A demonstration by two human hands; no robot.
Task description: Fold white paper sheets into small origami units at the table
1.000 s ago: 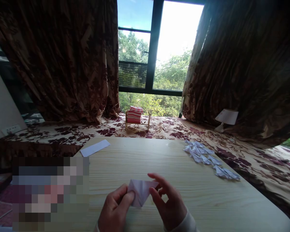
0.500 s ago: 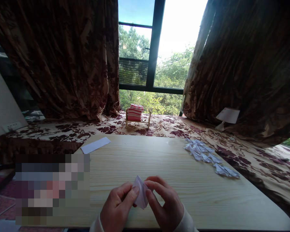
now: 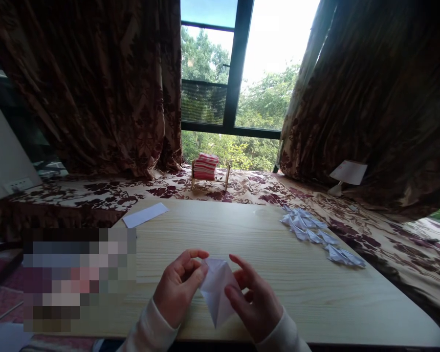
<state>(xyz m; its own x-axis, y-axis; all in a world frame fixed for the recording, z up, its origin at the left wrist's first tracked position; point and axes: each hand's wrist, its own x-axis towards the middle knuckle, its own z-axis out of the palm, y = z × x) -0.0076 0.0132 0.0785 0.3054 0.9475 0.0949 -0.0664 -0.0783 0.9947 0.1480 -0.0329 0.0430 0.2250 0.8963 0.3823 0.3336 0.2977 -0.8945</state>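
Head view, seen from where I stand: a person's two bare hands at a pale wood-grain desk (image 3: 190, 234), both over its near edge, around mid-length. Between them, a creased white paper piece (image 3: 215, 293), folded, wide at top, narrowing to a point directed at the near edge.

Left hand (image 3: 179, 286): thumb and forefinger closed on the paper's upper left corner. Right hand (image 3: 255, 303): thumb laid on the paper's right side, forefinger raised near the top, others curled; whether they pinch it from behind, cannot tell. Pale long sleeves at both wrists.

Far left corner of desk: flat white paper strip (image 3: 145, 215), lying at a slant. Along the right edge, toward the far corner: cluster of pointed, folded white paper pieces (image 3: 304, 226), some overlapping. Pixelated patch hides part of the desk's left side.

Beyond the far edge, a ledge with floral cloth (image 3: 161, 190); on it a small gold-coloured rack (image 3: 225, 180) bearing a red-and-white striped stack (image 3: 204, 167). White-shaded lamp (image 3: 348, 172) farther right, by a dark patterned curtain (image 3: 370, 107).
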